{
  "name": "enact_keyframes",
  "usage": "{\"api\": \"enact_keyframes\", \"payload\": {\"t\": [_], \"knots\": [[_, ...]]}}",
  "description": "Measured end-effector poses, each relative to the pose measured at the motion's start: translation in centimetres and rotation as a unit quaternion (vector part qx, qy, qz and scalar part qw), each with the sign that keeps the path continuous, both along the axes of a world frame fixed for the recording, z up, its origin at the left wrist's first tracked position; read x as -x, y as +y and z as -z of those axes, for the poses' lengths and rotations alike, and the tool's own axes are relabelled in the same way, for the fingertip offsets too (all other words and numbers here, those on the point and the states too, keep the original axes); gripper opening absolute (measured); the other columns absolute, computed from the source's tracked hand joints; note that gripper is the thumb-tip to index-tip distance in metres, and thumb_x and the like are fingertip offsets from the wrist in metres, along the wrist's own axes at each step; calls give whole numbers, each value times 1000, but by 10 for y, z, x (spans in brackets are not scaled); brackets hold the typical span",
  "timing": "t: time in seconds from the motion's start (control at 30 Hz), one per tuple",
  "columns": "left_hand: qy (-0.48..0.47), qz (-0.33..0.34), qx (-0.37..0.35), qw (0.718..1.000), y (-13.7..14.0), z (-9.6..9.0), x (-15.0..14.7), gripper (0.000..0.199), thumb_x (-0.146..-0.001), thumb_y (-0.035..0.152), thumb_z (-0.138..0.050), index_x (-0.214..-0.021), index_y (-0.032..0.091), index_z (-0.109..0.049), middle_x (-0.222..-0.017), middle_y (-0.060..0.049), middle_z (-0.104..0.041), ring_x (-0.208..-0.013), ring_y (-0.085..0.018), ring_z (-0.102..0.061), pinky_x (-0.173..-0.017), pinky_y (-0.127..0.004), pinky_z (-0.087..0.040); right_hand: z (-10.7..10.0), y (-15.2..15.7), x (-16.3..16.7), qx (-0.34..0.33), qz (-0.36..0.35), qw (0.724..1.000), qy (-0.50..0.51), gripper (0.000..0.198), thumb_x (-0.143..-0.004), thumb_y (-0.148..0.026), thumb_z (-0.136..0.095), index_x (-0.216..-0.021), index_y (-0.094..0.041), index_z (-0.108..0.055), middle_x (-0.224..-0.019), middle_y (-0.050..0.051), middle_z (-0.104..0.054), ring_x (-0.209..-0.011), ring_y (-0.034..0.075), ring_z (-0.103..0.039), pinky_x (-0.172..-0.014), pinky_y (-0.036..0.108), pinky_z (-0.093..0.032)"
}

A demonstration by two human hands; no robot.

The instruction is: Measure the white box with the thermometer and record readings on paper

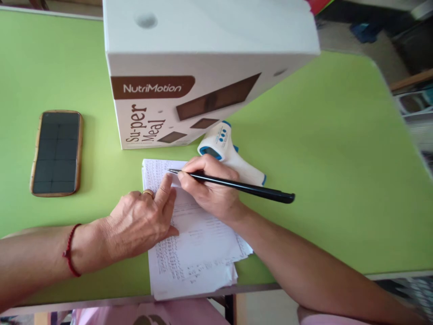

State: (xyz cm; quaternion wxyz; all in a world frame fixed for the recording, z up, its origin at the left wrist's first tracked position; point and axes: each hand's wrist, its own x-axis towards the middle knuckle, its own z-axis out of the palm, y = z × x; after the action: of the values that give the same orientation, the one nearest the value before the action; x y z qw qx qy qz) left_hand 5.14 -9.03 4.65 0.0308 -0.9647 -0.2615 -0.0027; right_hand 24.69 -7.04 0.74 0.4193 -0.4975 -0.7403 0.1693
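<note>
Between the thumb and fingers of my right hand (213, 185) is a black pen (246, 185), its tip touching or just over the top of a written sheet. My left hand (145, 216) lies on the left part of the handwritten papers (199, 234), index finger stretched toward the pen tip and thumb apart. A ring and a red cord bracelet (69, 250) are on that hand and wrist. The sheets are stacked near the table's front edge, with ragged lower right corners. Just beyond my right hand lies a white and blue infrared thermometer (233, 153), partly hidden by the hand.
A tall white NutriMotion box (209, 67) stands right behind the papers. To the left, a phone (56, 153) with a dark screen lies on the green table (321, 149). Shelves or stacked items (416, 104) are beyond the table's right edge.
</note>
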Motion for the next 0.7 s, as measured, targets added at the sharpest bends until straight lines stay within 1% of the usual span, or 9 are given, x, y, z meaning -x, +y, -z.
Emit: {"api": "enact_keyframes", "payload": {"t": [0.27,0.37,0.5,0.7], "knots": [[-22,-1,-9,1000,-1,0,2,74,-79,61,-75,-123,2,-67,-141,-28,-56,-52,-16,-62,-41,-31,-53,-3,0,1,-2,-7,1000,21,15,-88,-22,-64,-78,-25,-53,-63,-5,-60,-57,12,-58,-54,26,-49],[-22,6,-15,1000,-1,-1,3,76,-80,59,-75,-125,0,-65,-142,-29,-55,-53,-16,-61,-42,-31,-53,-4,-1,1,0,-12,1000,20,16,-88,-20,-64,-78,-25,-53,-64,-5,-60,-58,11,-58,-56,26,-49],[-19,2,-6,1000,-1,0,2,74,-80,57,-75,-125,0,-65,-141,-29,-55,-55,-17,-62,-42,-31,-53,-6,-2,2,-3,-16,1000,18,18,-88,-20,-64,-77,-24,-51,-64,-5,-60,-57,11,-57,-55,26,-49],[-38,5,-14,999,0,0,2,77,-74,56,-81,-124,-1,-67,-139,-29,-57,-52,-17,-61,-41,-31,-53,-6,-2,1,3,-12,1000,18,16,-88,-22,-63,-76,-24,-52,-64,-5,-61,-56,11,-58,-54,26,-49]]}}
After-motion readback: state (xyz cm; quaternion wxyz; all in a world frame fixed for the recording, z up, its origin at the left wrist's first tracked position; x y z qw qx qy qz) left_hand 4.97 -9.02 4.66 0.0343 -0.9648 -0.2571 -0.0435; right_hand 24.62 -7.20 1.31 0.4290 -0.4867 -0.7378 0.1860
